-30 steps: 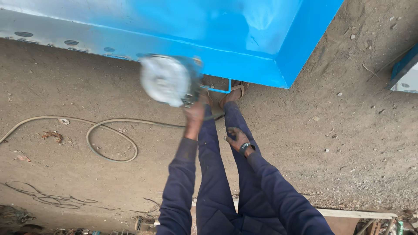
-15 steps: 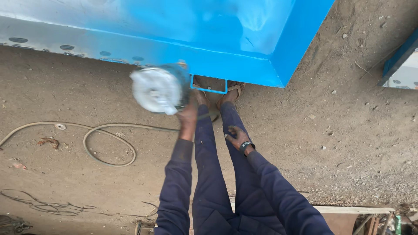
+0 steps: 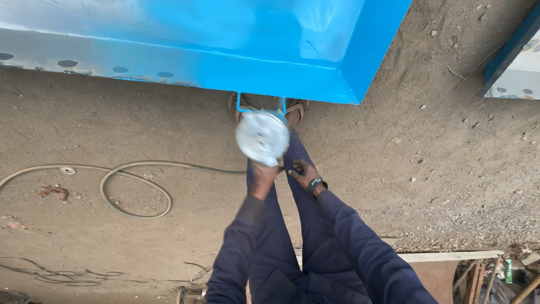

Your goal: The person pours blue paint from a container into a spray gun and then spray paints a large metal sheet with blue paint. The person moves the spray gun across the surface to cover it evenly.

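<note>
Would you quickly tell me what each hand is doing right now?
Left hand: closed around the round silver tool.
Right hand: open, empty, resting on the leg.

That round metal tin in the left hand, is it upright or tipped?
Tipped. The round tin shows its flat circular face to the camera, held out by the left hand below the blue panel.

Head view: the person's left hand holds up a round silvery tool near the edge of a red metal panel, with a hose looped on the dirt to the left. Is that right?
Not quite. The head view shows the metal panel is bright blue, not red. The rest stands: the left hand holds up the round silvery tool near the panel's edge, and the hose lies looped on the dirt to the left.
</note>
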